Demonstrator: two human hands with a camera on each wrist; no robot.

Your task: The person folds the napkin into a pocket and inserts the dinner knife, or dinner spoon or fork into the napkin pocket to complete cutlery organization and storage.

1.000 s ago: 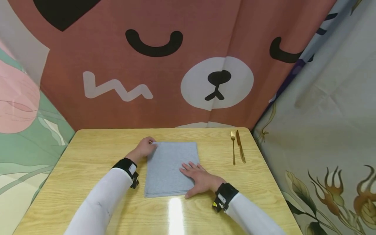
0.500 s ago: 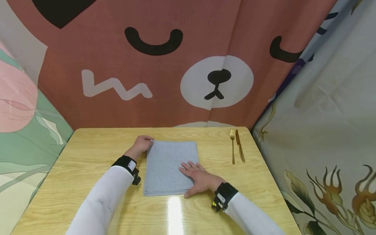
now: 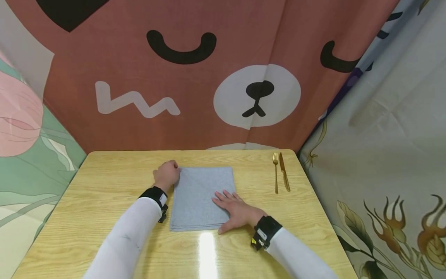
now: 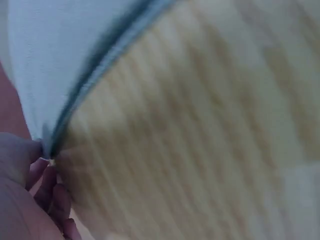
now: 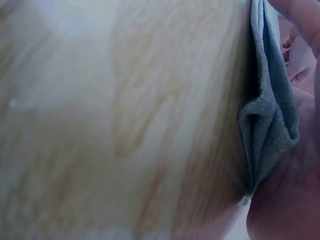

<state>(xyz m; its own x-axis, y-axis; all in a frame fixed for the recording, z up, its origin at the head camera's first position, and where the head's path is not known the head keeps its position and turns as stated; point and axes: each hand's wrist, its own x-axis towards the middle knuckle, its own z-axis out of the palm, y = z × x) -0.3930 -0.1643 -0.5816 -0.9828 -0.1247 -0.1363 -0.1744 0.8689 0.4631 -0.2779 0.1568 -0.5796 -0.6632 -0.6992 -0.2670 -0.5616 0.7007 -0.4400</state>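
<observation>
A folded grey-blue cloth [image 3: 200,197] lies flat on the wooden table [image 3: 115,174], its layers showing along the near edge. At its far left corner my left hand [image 3: 167,173] pinches the cloth; in the left wrist view, the thumb and fingers of the left hand [image 4: 22,187] meet at the corner. My right hand [image 3: 238,211] rests with spread fingers over the near right part of the cloth. From the right wrist, the bunched side folds of the cloth [image 5: 270,115] show beside the palm.
A gold fork [image 3: 276,172] and a gold knife [image 3: 284,172] lie side by side at the table's far right. Behind the table hangs a brown curtain [image 3: 195,131] with a bear face; a pale floral curtain [image 3: 366,155] hangs on the right.
My left hand has turned at the wrist and its forearm has shifted slightly right, still at the far left corner. The right hand and the cloth stay in place.
</observation>
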